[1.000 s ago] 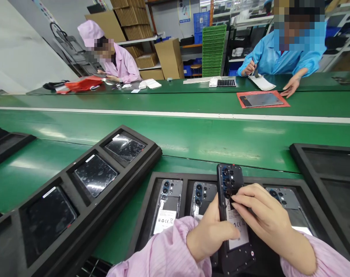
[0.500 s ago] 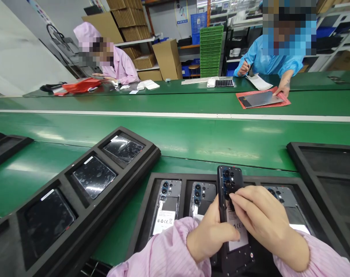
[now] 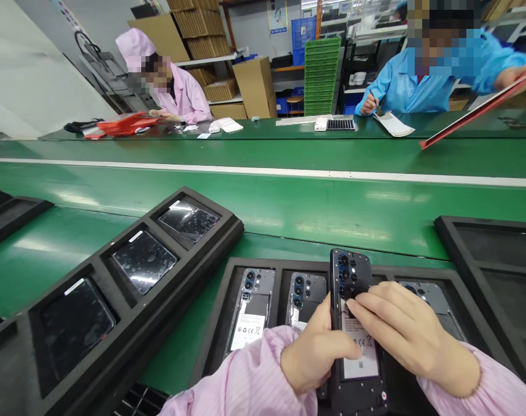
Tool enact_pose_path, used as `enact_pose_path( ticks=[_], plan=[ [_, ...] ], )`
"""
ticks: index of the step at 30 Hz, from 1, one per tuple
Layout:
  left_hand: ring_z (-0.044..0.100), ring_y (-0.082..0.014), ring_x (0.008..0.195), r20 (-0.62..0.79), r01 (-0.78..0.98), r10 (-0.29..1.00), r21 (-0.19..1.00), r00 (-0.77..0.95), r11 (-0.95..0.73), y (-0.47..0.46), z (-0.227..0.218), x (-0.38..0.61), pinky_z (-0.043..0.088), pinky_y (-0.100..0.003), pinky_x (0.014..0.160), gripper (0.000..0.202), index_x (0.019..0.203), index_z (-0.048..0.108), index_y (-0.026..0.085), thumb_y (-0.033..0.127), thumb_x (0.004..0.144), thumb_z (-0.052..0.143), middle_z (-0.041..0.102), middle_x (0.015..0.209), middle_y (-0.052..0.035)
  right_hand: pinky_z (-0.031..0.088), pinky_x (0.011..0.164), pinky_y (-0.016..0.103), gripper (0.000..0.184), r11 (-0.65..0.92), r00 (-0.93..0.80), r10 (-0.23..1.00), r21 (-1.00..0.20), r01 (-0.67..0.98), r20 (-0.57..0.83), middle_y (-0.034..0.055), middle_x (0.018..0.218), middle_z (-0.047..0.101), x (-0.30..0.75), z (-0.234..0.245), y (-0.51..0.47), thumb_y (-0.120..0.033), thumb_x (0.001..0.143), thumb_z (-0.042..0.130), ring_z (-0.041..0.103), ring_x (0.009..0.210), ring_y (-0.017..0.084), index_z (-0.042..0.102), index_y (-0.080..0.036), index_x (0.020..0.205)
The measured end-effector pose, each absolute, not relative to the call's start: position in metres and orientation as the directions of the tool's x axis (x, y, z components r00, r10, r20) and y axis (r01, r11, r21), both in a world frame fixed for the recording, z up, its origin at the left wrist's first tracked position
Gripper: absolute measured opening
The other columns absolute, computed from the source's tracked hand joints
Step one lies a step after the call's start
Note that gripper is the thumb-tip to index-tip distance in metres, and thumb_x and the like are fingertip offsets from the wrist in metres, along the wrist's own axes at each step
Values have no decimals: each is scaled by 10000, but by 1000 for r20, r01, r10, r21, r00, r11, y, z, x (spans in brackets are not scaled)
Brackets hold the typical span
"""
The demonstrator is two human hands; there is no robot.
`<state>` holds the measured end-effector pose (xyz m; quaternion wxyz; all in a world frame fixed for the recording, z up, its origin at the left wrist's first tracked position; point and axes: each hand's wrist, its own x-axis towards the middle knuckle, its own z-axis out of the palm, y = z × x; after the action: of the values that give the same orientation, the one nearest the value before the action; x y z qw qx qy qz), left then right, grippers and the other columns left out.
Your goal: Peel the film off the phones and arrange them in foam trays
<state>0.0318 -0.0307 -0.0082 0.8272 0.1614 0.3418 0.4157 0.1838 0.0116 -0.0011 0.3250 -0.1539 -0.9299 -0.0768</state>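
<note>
My left hand (image 3: 317,349) grips the left edge of an opened phone (image 3: 353,277), held upright above a black foam tray (image 3: 222,300). Its back shows camera lenses at the top and a white label lower down. My right hand (image 3: 402,329) lies over the phone's middle, its fingertips pressed together just under the camera cluster; what they pinch is too small to make out. Two more open phones (image 3: 254,306) lie in the tray's slots on the left, and another phone (image 3: 432,300) lies behind my right hand.
A second black tray (image 3: 128,277) with dark glossy screens lies at the left, another empty-looking tray (image 3: 492,260) at the right. Beyond the green conveyor belt (image 3: 263,196), a person in pink sits far left and a person in blue lifts a red board (image 3: 480,110).
The person in blue has lifted the red board off the far table and swung it to the right. My fingertips shifted slightly on the phone, which stays upright.
</note>
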Motion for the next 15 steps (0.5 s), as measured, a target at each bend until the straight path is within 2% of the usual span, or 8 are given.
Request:
enact_pose_path(
  ticks=[3,8,15],
  plan=[
    [488,-98,587,-434,-575,802,559,410,597,-30,-9,32,330,-225,548,467,844,532,152,46,389,531,545,623,48,452,658,368,312,931,-762,238,82,356,602,108,830,638,184,0,8,-58,933,282,566,749,213,593,-74,955],
    [481,-94,591,-387,-612,843,580,374,538,-29,-10,31,332,-224,551,435,816,502,167,41,400,513,534,643,50,409,699,416,247,890,-766,301,121,439,568,116,885,628,180,-8,-1,-73,894,368,554,781,248,599,-62,982],
    [446,-76,539,-403,-551,859,659,317,512,-27,-14,28,313,-208,495,386,787,445,178,76,424,530,469,597,72,414,718,459,363,806,-761,405,195,558,507,162,949,587,169,-20,-13,-21,847,265,526,836,281,529,-35,1095]
  ],
)
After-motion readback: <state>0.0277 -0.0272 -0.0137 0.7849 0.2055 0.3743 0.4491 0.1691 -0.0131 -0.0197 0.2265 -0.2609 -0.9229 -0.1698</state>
